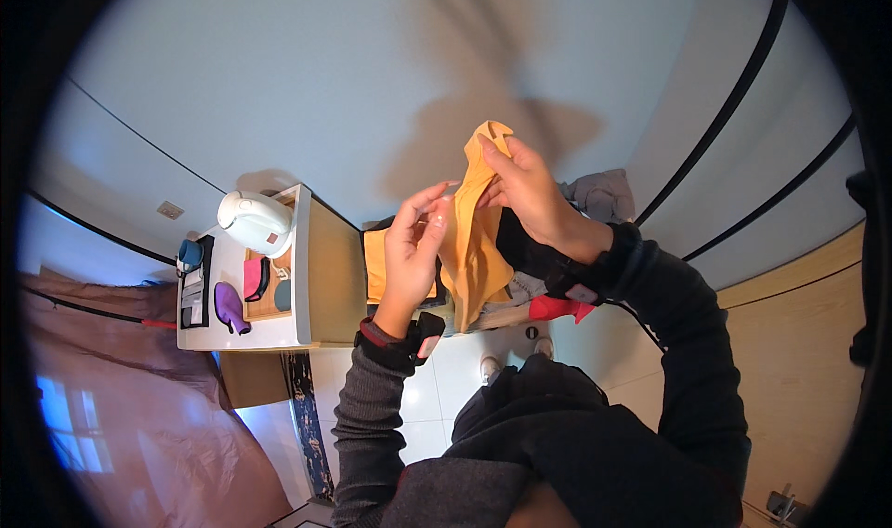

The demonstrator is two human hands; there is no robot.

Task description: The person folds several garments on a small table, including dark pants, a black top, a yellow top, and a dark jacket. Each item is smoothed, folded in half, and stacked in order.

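Note:
A yellow cloth garment [476, 249] hangs in loose folds in front of me, its upper end bunched. My right hand [530, 189] grips it near the top, with the thumb pressed on the fabric. Just left of the cloth is my left hand [415, 249], its fingers bent and the thumb apart, the fingertips close to the fabric's edge. I see nothing held in that hand. Below and behind the hanging cloth lies a pile of clothes, with another yellow piece [375, 266], dark fabric and a red piece [555, 309].
To the left stands a cabinet [333, 282] with a white kettle [255, 222], a wooden tray [268, 303], a purple item [229, 307] and a blue cup [190, 254] on top. A grey bundle [602, 195] rests by the wall at right. A brownish-pink curtain [139, 398] hangs at lower left.

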